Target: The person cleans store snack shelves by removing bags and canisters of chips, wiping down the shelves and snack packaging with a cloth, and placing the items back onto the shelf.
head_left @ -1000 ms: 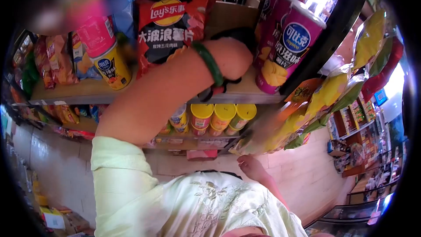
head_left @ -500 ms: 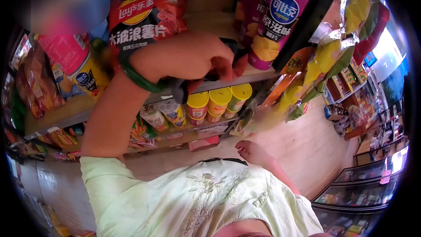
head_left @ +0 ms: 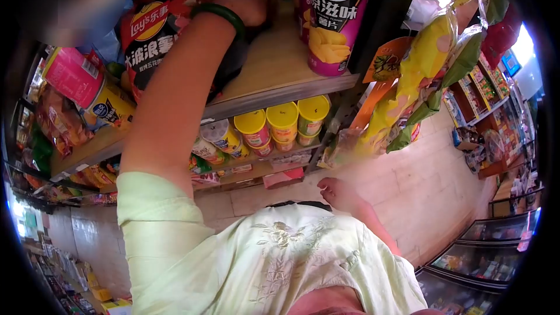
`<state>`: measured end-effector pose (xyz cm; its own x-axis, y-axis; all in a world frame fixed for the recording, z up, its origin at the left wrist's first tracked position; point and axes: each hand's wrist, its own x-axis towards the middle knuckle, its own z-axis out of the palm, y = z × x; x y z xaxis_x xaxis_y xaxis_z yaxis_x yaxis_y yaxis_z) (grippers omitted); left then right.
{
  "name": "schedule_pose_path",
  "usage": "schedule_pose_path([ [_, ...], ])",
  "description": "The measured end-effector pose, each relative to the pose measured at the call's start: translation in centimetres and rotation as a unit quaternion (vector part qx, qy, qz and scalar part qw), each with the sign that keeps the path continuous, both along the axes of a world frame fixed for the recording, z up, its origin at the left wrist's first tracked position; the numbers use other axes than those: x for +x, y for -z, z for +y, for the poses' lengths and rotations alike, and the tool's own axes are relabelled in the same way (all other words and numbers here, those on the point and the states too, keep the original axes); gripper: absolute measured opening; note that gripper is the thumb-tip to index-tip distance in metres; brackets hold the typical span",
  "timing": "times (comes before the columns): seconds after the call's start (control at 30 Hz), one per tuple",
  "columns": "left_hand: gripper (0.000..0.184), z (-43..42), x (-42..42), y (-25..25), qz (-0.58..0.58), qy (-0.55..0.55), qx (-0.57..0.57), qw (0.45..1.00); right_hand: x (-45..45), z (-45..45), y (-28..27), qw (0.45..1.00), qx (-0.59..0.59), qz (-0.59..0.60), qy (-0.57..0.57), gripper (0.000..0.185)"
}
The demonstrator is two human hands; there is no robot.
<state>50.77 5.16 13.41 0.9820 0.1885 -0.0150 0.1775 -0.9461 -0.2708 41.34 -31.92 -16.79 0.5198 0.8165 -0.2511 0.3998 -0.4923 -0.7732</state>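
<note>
My left hand (head_left: 248, 9), with a green bangle at the wrist, reaches onto the upper wooden shelf (head_left: 280, 52). Motion smears its fingers, so their grip cannot be made out. Under the wrist is a dark, soft-looking thing (head_left: 233, 61), partly hidden by my forearm. Red and black Lay's chip bags (head_left: 146, 38) stand just left of the arm. To the right of the hand is a purple Copico chip canister (head_left: 333, 23), upright near the shelf's edge. My right hand (head_left: 337, 192) hangs low by my body, fingers loosely bent, holding nothing visible.
Yellow-lidded canisters (head_left: 282, 122) line the lower shelf. Left of my arm lies a tilted pink-and-yellow canister (head_left: 76, 79). Hanging yellow snack bags (head_left: 408, 87) are beside the dark shelf post. Glass display cases (head_left: 484, 245) stand at the lower right above the tiled floor.
My left hand has moved deeper onto the shelf, up and leftward in view, away from the purple canister. The view has shifted slightly. My right hand stays low.
</note>
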Motion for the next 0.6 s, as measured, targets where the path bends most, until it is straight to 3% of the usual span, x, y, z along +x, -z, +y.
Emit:
schedule_pose_path([
  [0.03, 0.04, 1.2, 0.8, 1.2, 0.002, -0.003, 0.002, 1.0, 0.1, -0.3, 0.2, 1.0, 0.012, 0.004, -0.004, 0.026],
  [0.13, 0.04, 1.8, 0.6, 2.0, -0.02, 0.068, -0.157, 0.985, 0.5, -1.4, 0.8, 0.999, 0.023, 0.032, 0.001, 0.026],
  [0.33, 0.04, -3.0, -5.5, -0.5, -0.01, 0.167, -0.135, 0.977, 1.9, -3.0, 2.0, 0.999, 0.019, 0.014, -0.043, 0.026],
  [0.47, 0.036, -5.4, -7.6, -1.4, 0.028, 0.117, -0.282, 0.952, 2.8, -2.9, 1.7, 0.996, 0.015, -0.009, -0.083, 0.025],
  [0.6, 0.037, -9.0, -9.1, -3.4, 0.098, 0.062, -0.293, 0.949, 3.4, -2.8, 2.4, 0.993, 0.024, -0.016, -0.112, 0.025],
])
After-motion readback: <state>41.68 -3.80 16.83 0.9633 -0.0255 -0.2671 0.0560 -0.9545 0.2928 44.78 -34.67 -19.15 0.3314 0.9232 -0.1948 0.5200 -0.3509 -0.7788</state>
